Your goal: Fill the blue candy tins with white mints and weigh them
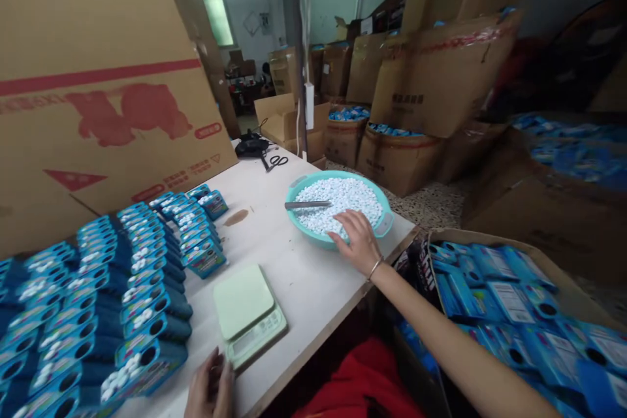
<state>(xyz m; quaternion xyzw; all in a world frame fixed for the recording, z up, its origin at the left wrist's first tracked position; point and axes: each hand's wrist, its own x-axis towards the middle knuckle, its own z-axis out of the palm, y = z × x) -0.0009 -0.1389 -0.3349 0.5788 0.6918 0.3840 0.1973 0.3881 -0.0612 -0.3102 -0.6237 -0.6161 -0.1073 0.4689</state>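
Observation:
My right hand (356, 240) reaches forward and rests palm down on the near side of a teal basin (386, 222) full of small white tablets (343, 199). A metal scoop (307, 205) lies on the tablets to the left of that hand. My left hand (209, 390) is at the table's near edge, fingers curled, touching the front corner of a pale green kitchen scale (249, 313). Rows of blue packets (122, 287) with white tablets showing in their windows lie on the table's left half.
A large cardboard sheet (98, 91) leans along the left. Scissors (277, 161) and a black object (251, 145) lie at the table's far end. A carton of blue packets (514, 307) stands at my right. Stacked cartons (441, 78) fill the back.

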